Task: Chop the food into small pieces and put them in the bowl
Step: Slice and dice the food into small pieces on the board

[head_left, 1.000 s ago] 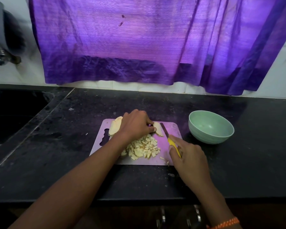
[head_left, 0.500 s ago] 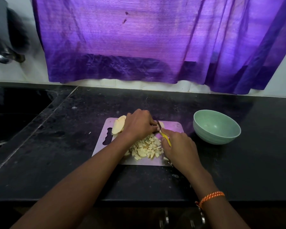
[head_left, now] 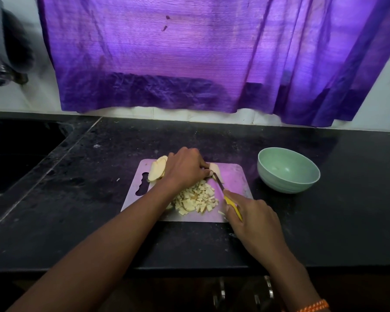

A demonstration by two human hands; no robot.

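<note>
I see pale, matte diced pieces (head_left: 196, 199) heaped mid-way on the flat rounded-corner cutting board (head_left: 234, 176). My left hand (head_left: 185, 168) curls over uncut slices (head_left: 157, 168) at the board's far edge. My right hand (head_left: 254, 218) grips the yellow-handled knife (head_left: 225, 194), its blade angled toward the left fingertips. The smooth green bowl (head_left: 288, 170) sits right of the board on the speckled black counter (head_left: 77, 199).

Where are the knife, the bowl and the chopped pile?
knife (head_left: 231, 203): head view, on the yellow handle held by the right hand.
bowl (head_left: 286, 184): head view, on the green outer wall.
chopped pile (head_left: 197, 200): head view, middle of the pale cubes.
</note>
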